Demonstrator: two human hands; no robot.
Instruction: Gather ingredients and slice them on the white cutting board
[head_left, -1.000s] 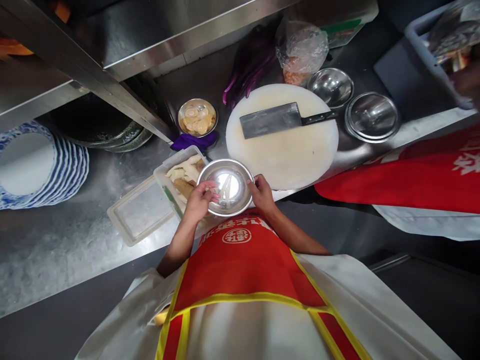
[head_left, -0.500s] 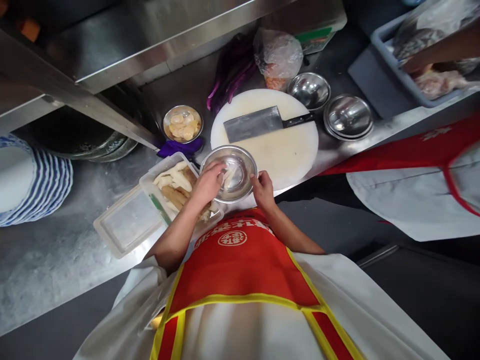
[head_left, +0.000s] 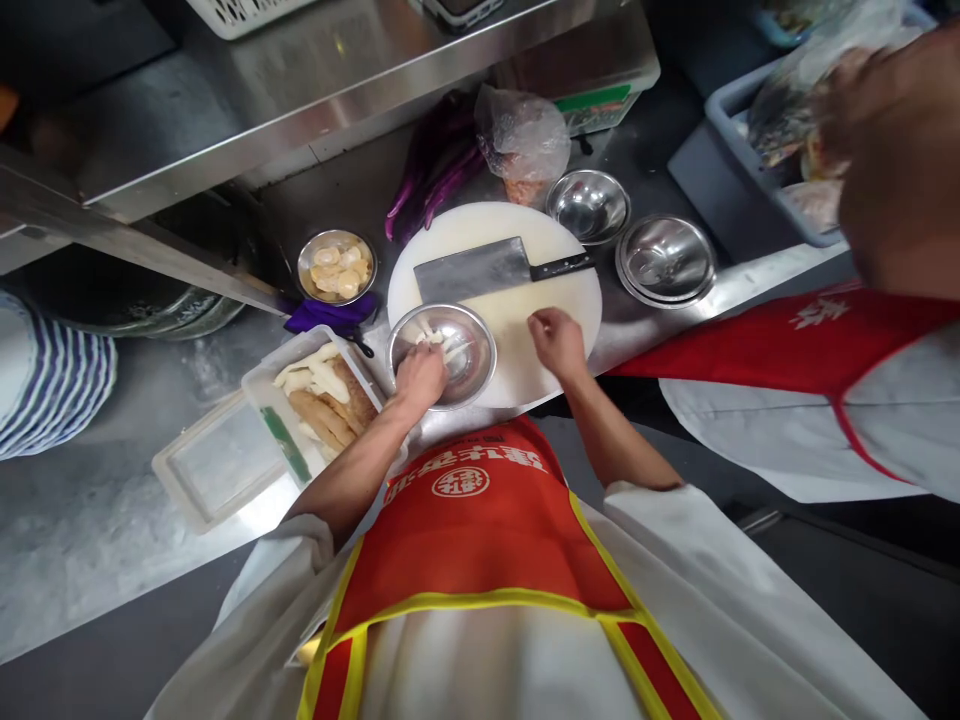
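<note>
My left hand point(head_left: 421, 375) reaches into a steel bowl point(head_left: 486, 372), its fingers closed around pale food strips point(head_left: 429, 333); I cannot make out their kind. The bowl rests over the near left side of a round white cutting board point(head_left: 517, 350). Over the board, right of the bowl, my right hand point(head_left: 557, 342) is curled shut with nothing visible in it. Behind both hands a cleaver point(head_left: 480, 268) lies flat, black handle to the right. Beside my left forearm stands a plastic tub point(head_left: 262, 385) of whitish strips and brown pieces.
Steel bowls point(head_left: 666, 262) stand right of the board, eggplants point(head_left: 435, 180) and a plastic bag point(head_left: 525, 130) behind it. A bowl of yellowish slices point(head_left: 337, 268) sits left. Stacked plates point(head_left: 75, 390) occupy the far left. A co-worker's arm point(head_left: 900, 170) reaches over a grey bin point(head_left: 705, 170).
My right hand has let go of the bowl's rim and moved right, over the board. My left hand has gone deeper into the bowl, where more pale strips now show.
</note>
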